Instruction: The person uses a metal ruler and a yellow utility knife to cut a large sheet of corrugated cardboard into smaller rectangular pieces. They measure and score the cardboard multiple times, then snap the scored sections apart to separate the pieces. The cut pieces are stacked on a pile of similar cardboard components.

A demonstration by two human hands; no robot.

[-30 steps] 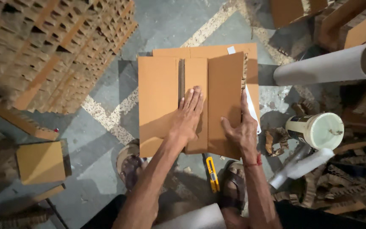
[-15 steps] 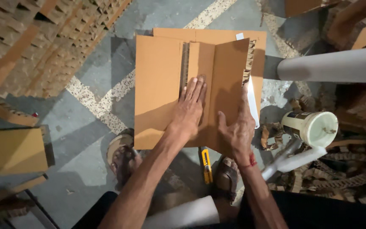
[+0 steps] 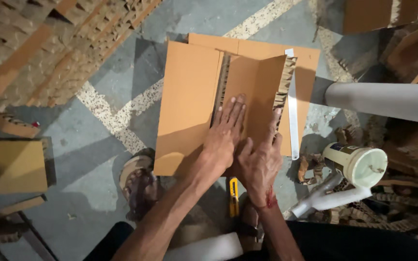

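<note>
A brown corrugated cardboard sheet (image 3: 187,101) lies on the floor, scored into panels, with its right panel (image 3: 262,92) folded up along a crease. My left hand (image 3: 224,135) presses flat on the middle panel, fingers together and pointing away from me. Beside it, my right hand (image 3: 260,162) rests on the raised panel's lower part, fingers spread against the cardboard. A second cardboard sheet (image 3: 306,58) lies underneath. A long white ruler (image 3: 292,116) lies along the right edge. A yellow utility knife (image 3: 233,195) sits on the floor just below my hands.
Stacks of honeycomb cardboard (image 3: 35,43) fill the upper left. A small cardboard box (image 3: 10,166) stands at left. A white tube (image 3: 383,101), a white glue container (image 3: 356,164) and cardboard scraps (image 3: 402,212) crowd the right. My sandalled foot (image 3: 139,183) is beside the sheet.
My right hand has slid left, closer to my left hand, and the right panel stands more upright. The camera has moved nearer to the cardboard.
</note>
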